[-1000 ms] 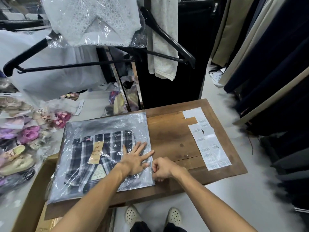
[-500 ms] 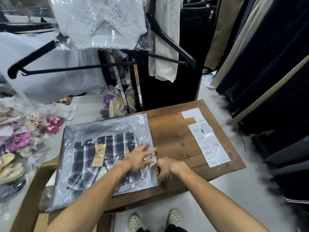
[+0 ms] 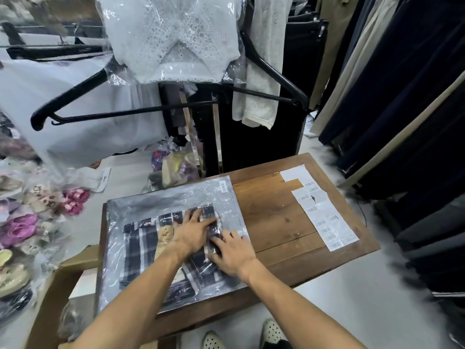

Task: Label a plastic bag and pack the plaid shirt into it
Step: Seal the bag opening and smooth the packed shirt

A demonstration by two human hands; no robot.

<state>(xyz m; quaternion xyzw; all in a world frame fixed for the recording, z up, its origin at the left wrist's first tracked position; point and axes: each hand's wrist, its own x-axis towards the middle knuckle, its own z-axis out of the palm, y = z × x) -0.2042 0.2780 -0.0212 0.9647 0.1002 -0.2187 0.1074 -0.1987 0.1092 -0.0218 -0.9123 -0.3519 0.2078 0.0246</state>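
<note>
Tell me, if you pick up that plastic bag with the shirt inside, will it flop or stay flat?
Probably flop. The plastic bag looks thin and crinkly, and the folded plaid shirt inside is soft cloth with nothing stiff showing. It may also feel slippery, since the film is shiny. Both hands, left hand and right hand, are pressed flat on it.

shirt (image 3: 141, 250) in bag (image 3: 171, 197) | bag on table (image 3: 276, 212) | labels (image 3: 324, 215) right

Plaid shirt (image 3: 141, 250) bagged — lying flat on the wooden table (image 3: 274, 217)

Folded inside the clear plastic bag (image 3: 176, 197) on the table's left half — barcode label (image 3: 223, 184) at the bag's far right corner.
</note>
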